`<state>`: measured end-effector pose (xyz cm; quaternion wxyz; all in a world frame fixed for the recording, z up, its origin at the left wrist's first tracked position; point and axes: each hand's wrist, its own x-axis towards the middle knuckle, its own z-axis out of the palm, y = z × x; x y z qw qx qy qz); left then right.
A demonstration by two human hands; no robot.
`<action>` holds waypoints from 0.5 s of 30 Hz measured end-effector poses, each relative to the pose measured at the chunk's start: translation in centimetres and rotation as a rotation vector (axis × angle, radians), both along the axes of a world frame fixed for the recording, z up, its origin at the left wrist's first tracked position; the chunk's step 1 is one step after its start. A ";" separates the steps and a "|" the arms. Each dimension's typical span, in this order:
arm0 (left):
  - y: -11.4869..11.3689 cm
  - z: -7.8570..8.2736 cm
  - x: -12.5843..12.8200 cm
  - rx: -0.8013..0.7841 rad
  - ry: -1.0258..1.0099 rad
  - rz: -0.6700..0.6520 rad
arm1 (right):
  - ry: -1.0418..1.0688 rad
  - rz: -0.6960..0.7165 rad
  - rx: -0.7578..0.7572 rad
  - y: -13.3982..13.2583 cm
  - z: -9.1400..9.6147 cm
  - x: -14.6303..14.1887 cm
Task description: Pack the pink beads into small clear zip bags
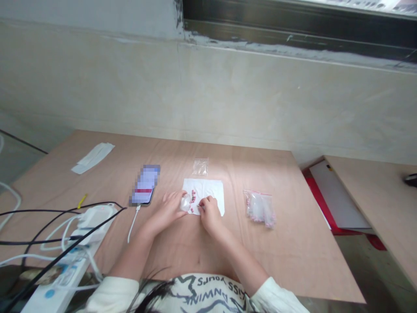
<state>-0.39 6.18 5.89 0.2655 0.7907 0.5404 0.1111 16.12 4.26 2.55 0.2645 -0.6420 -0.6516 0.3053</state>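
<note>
A white sheet (211, 188) lies on the wooden table, with several small reddish-pink beads (193, 195) scattered on its left half. At the sheet's left edge, my left hand (171, 206) has its fingers closed around a small clear, rounded container (185, 202). What the container holds is too small to tell. My right hand (210, 213) rests over the lower middle of the sheet in a pinch. A thin dark tip pokes out from its fingers towards the beads; the rest of that item is hidden.
A clear plastic bag (200, 167) lies behind the sheet. To the right is a zip bag (259, 209) of small packets. A phone (145, 186) with a charging cable lies left, near a power strip (68, 278) and tangled cords. A white folded strip (93, 158) lies far left.
</note>
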 end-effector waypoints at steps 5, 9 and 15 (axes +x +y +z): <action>0.6 -0.6 0.9 0.001 -0.016 -0.026 | 0.150 0.044 0.080 0.9 1.0 -0.8; 1.2 -0.4 0.7 0.018 -0.009 -0.028 | 0.165 -0.042 0.117 0.8 1.3 -1.1; 1.4 -0.7 -0.3 0.034 0.017 -0.021 | -0.024 -0.010 0.069 -0.9 -0.4 -1.5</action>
